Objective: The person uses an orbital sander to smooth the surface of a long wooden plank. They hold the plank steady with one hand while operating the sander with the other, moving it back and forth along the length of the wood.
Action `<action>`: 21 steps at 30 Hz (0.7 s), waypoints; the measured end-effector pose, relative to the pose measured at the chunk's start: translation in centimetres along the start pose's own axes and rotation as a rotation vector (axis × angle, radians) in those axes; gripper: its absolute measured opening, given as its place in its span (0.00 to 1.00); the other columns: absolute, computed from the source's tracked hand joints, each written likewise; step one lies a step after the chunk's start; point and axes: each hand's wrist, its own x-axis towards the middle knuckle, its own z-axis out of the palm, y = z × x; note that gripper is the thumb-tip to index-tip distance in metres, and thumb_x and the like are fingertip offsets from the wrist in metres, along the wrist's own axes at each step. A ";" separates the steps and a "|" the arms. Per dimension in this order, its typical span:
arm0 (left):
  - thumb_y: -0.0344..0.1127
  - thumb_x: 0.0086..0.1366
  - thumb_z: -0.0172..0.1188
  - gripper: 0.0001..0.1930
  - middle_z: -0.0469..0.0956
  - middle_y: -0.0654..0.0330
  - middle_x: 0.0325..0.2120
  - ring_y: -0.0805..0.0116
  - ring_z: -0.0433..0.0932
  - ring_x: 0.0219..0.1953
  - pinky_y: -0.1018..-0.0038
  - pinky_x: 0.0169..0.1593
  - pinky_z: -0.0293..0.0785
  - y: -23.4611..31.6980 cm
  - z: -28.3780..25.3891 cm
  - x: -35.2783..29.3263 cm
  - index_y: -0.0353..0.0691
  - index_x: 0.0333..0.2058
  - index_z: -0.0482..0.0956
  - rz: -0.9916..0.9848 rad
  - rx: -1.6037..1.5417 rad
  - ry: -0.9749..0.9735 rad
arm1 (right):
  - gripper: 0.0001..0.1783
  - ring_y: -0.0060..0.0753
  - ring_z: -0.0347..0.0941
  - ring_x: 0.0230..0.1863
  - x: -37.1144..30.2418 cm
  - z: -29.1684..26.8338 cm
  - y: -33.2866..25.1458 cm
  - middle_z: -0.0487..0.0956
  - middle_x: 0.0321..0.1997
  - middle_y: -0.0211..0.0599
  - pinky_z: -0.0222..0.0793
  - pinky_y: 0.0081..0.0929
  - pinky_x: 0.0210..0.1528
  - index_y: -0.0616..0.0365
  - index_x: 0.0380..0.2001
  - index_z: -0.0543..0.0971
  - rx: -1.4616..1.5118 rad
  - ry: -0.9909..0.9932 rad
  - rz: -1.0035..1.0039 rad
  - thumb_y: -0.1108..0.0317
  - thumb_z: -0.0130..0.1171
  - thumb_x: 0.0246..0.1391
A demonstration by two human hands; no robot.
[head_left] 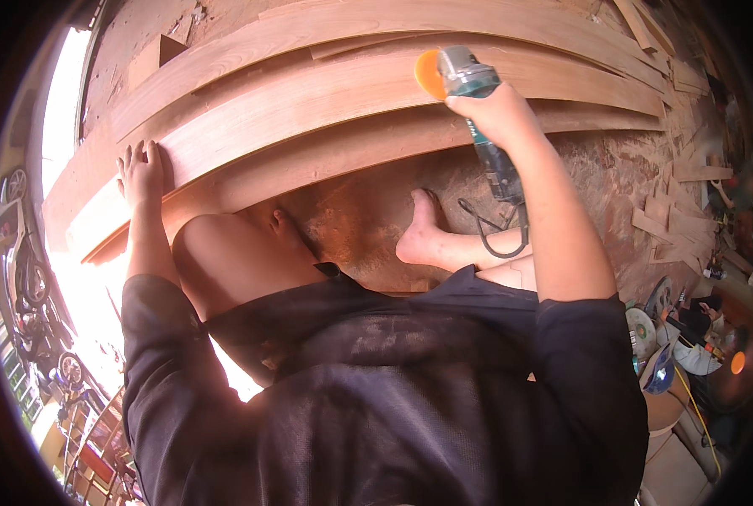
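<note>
My right hand (499, 114) is wrapped round the body of a teal and black angle grinder (496, 160). An orange disc (430, 74) at its head stands over a long, pale wooden board (326, 103); whether disc and wood touch, I cannot tell. The grinder's black cable (524, 232) loops down beside my right forearm. At the board's left part, my left hand (143, 171) lies with its fingers apart, touching the wood. Another plank (309, 164) is on the near side, and a further long board (309, 32) lies beyond.
My bare foot (423, 228) rests on the dusty floor near the boards. Wood offcuts (672, 223) are heaped at the right. Farther right, another person (699, 337) is beside a tool with an orange disc (737, 363). Motorbikes (35, 278) stand at the far left.
</note>
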 end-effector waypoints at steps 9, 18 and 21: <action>0.65 0.77 0.41 0.32 0.62 0.65 0.77 0.55 0.50 0.81 0.44 0.79 0.43 -2.4 1.6 1.2 0.59 0.69 0.75 0.034 -0.011 0.017 | 0.44 0.52 0.86 0.53 -4.1 4.8 -10.2 0.88 0.49 0.54 0.80 0.44 0.58 0.62 0.55 0.82 -0.282 -0.147 -0.121 0.36 0.73 0.44; 0.66 0.76 0.42 0.32 0.65 0.68 0.76 0.56 0.53 0.80 0.44 0.79 0.45 -2.6 1.8 1.2 0.59 0.69 0.75 0.027 0.011 0.062 | 0.37 0.46 0.86 0.51 1.1 -2.5 3.3 0.88 0.49 0.52 0.79 0.40 0.57 0.58 0.51 0.87 -0.073 0.049 0.101 0.40 0.76 0.46; 0.66 0.76 0.41 0.32 0.64 0.68 0.76 0.57 0.52 0.81 0.45 0.79 0.44 -1.8 1.5 0.9 0.60 0.69 0.75 0.010 0.025 0.033 | 0.39 0.45 0.86 0.52 2.5 -4.8 6.7 0.88 0.49 0.55 0.78 0.38 0.57 0.64 0.51 0.87 -0.018 0.098 0.250 0.40 0.76 0.47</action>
